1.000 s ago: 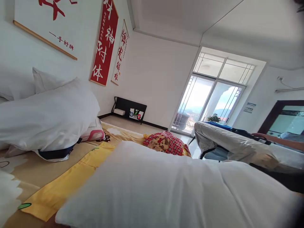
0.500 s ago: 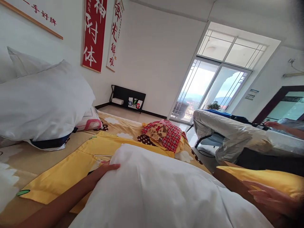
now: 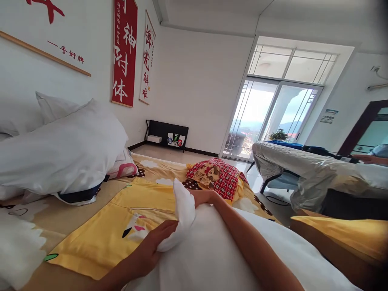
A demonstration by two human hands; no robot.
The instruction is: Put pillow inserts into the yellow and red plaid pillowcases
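A large, plump white pillow [image 3: 209, 246] fills the bottom middle of the view, its near part running out of frame. One end of its fabric is bunched up into a raised fold. My left hand [image 3: 153, 244] grips the near left side of this fold, thumb and fingers closed on the cloth. At the fold's far right side, my right hand [image 3: 201, 197] reaches across the pillow and is closed on the fabric, its fingertips partly hidden. Beyond the hands a yellow pillowcase [image 3: 100, 230] with a printed animal face lies flat on the patterned sheet [image 3: 39, 220].
White pillows [image 3: 72, 149] are piled at the left against the wall. A red plaid cloth [image 3: 216, 176] lies on the far part of the bed. At right are yellow fabric [image 3: 342, 234] and a plastic-covered table [image 3: 306, 165]. A black shelf [image 3: 166, 133] stands by the back wall.
My right hand has come from the far right over to the pillow's end and taken hold of it. The pillow's end is now pinched up into a fold. The view has shifted slightly.
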